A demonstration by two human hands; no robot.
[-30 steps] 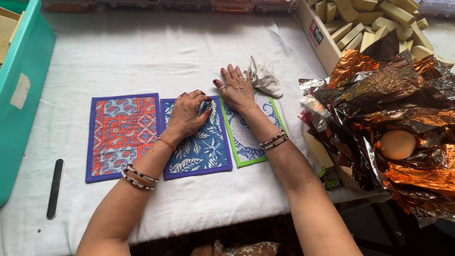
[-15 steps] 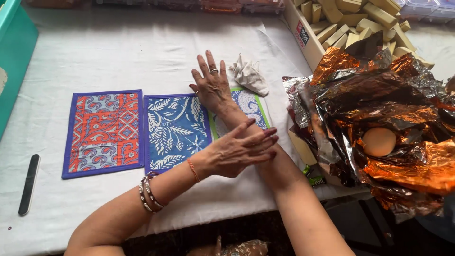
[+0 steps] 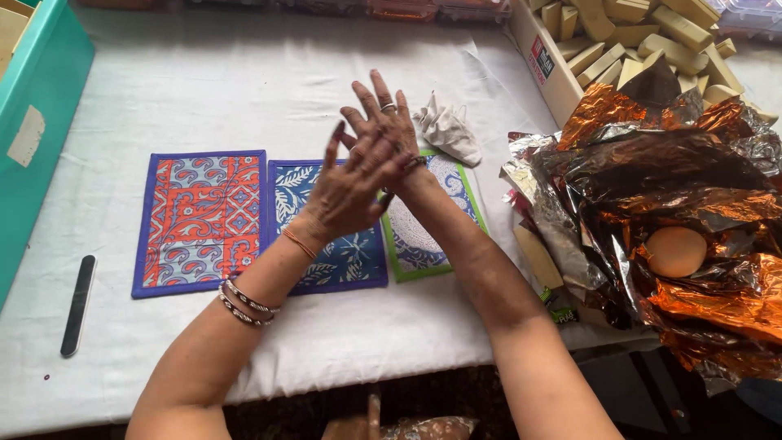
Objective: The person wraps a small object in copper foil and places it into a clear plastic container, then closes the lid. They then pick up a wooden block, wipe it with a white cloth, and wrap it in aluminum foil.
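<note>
Quilted mats lie untouched mid-counter, for the left hand (image 3: 350, 191) has come up off the blue leaf mat (image 3: 330, 244) to rub against the right hand (image 3: 387, 122) above the green-edged mat (image 3: 423, 236), both grips spread and holding nothing.

home craft table, white cloth (image 3: 244, 90), quilted mats (image 3: 201, 220), foil sheets (image 3: 652, 163), boxed blocks (image 3: 643, 41)

1. Left mat (image 3: 199, 220): orange and pale blue paisley, purple border.
2. Middle mat (image 3: 346, 253): deep blue with white leaves, purple border.
3. Right mat (image 3: 423, 236): blue and white swirls, green border.
4. Foil (image 3: 676, 179): crinkled copper and silver.
5. Bin (image 3: 37, 138): teal.
6. Tabletop (image 3: 244, 90): plain white cloth.
</note>
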